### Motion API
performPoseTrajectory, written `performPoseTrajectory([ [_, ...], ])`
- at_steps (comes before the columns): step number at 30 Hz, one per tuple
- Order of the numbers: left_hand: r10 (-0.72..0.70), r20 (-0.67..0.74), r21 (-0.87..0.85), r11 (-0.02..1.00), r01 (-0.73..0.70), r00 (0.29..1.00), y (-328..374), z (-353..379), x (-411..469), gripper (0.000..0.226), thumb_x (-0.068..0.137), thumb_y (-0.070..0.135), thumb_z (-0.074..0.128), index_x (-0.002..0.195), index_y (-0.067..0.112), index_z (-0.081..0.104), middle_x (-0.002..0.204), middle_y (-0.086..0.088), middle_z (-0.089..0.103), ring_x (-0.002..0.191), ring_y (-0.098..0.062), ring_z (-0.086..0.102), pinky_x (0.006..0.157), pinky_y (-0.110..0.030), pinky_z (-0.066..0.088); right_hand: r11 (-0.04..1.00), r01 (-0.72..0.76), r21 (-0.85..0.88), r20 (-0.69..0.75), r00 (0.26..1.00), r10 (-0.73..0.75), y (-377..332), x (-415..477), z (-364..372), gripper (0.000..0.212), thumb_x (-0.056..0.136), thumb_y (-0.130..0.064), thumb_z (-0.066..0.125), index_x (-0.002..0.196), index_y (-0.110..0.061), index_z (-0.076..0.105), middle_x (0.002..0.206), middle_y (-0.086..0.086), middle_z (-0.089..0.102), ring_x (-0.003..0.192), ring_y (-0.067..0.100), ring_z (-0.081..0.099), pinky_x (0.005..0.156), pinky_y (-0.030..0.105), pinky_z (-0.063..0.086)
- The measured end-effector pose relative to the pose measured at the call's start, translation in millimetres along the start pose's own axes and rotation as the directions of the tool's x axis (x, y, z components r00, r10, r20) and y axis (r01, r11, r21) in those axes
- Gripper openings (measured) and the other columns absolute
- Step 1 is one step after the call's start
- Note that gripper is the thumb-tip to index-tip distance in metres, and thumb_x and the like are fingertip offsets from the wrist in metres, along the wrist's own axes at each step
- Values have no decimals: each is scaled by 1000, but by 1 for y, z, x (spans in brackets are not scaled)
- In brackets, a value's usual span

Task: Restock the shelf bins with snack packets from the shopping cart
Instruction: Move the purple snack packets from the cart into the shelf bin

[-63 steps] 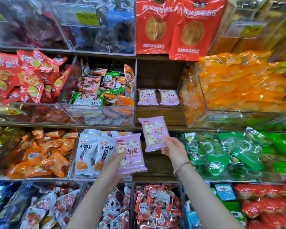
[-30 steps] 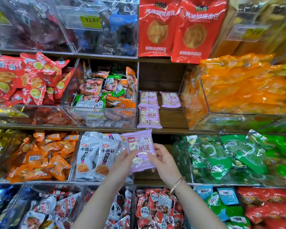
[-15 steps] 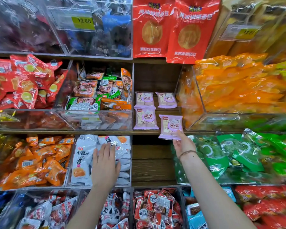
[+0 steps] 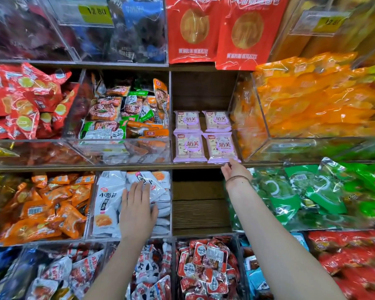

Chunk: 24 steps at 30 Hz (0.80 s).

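Head view: lilac snack packet (image 4: 220, 148) lay on the shelf (image 4: 195, 166), 12 o'clock of the right hand (image 4: 234, 173). Its grip was at the packet's near edge; pinching or only touching, could not tell. Left hand (image 4: 136, 210) lay flat on white packets (image 4: 105, 204), holding nothing. Packet judged light and crinkly; take it by the sealed edge.

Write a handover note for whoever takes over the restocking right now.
Left hand: open, flat on the white packets lower down.
Right hand: open, fingertips touching the front right purple packet.
Done: four purple packets lie two by two on the wooden shelf.
Left: withdraw and fetch more from the cart, which is out of view.
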<state>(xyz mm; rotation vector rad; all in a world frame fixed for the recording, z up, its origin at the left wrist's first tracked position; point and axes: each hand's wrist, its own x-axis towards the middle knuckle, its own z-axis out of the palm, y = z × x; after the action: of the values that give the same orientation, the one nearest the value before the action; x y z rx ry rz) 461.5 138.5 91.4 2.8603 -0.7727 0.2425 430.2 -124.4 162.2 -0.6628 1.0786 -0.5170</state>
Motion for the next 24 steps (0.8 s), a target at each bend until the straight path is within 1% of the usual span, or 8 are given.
performPoseTrajectory([
  [2, -3, 21, -8, 1000, 3, 1000, 0, 0, 0, 59, 78, 22, 73, 129, 1, 54, 133, -19, 55, 130, -36, 46, 113, -54, 29, 998, 6, 66, -84, 996, 0, 0, -4, 2, 24, 91, -9, 58, 110, 5, 57, 122, 22, 58, 107, 26, 63, 64, 22, 56],
  [4, -11, 68, -38, 999, 14, 998, -1, -3, 1, 59, 84, 27, 66, 135, 4, 48, 141, -16, 48, 137, -33, 38, 117, -51, 21, 1000, 15, -17, -151, 988, -18, 0, -10, 2, 17, 85, -12, 67, 94, -1, 58, 110, 19, 65, 99, 25, 67, 68, 25, 56],
  [7, -17, 78, -141, 990, 28, 997, -1, -15, 4, 61, 88, 33, 61, 140, 6, 42, 149, -14, 37, 142, -31, 27, 119, -48, 16, 999, 4, -39, -30, 1000, -5, -2, -21, -6, 35, 85, -15, 68, 112, 3, 55, 115, 18, 60, 92, 21, 63, 77, 28, 55],
  [10, -21, -27, -256, 966, 14, 999, 8, -39, -4, 51, 86, 24, 67, 130, 3, 52, 146, -18, 41, 136, -37, 35, 112, -51, 26, 989, 16, -147, 77, 997, -4, -6, -40, -25, 40, 93, -17, 55, 129, 0, 47, 123, 16, 53, 105, 25, 59, 79, 30, 52],
  [14, 27, -52, -409, 911, -46, 998, 34, -61, -48, 32, 87, 19, 65, 116, 7, 60, 123, -9, 58, 113, -29, 55, 89, -40, 47, 881, 211, -423, 256, 961, -108, -3, -69, -77, 31, 99, -20, 41, 124, -4, 48, 108, 11, 53, 72, 17, 56, 64, 28, 48],
  [19, 133, 220, -509, 861, -3, 967, 57, -45, -140, 22, 88, 23, 64, 108, 14, 63, 105, 0, 64, 98, -21, 62, 78, -32, 48, 800, 265, -539, 353, 933, -71, 35, -105, -194, 19, 97, -16, 47, 102, -9, 63, 82, 0, 69, 62, 9, 64, 58, 19, 51],
  [22, 216, 414, -484, 875, 13, 884, 61, -21, -192, 27, 89, 28, 61, 112, 13, 63, 115, -2, 64, 102, -25, 64, 80, -34, 50, 799, 154, -581, 208, 977, -37, 78, -124, -274, 16, 95, -11, 48, 94, -7, 64, 75, 0, 69, 53, 4, 63, 50, 15, 48],
  [24, 244, 521, -445, 895, 17, 818, 59, -4, -222, 28, 90, 32, 59, 115, 18, 61, 114, -3, 65, 104, -26, 63, 81, -33, 48, 796, 36, -604, 57, 998, -2, 111, -137, -328, 17, 95, -3, 45, 101, 0, 61, 81, 14, 67, 53, 9, 60, 51, 22, 45],
])
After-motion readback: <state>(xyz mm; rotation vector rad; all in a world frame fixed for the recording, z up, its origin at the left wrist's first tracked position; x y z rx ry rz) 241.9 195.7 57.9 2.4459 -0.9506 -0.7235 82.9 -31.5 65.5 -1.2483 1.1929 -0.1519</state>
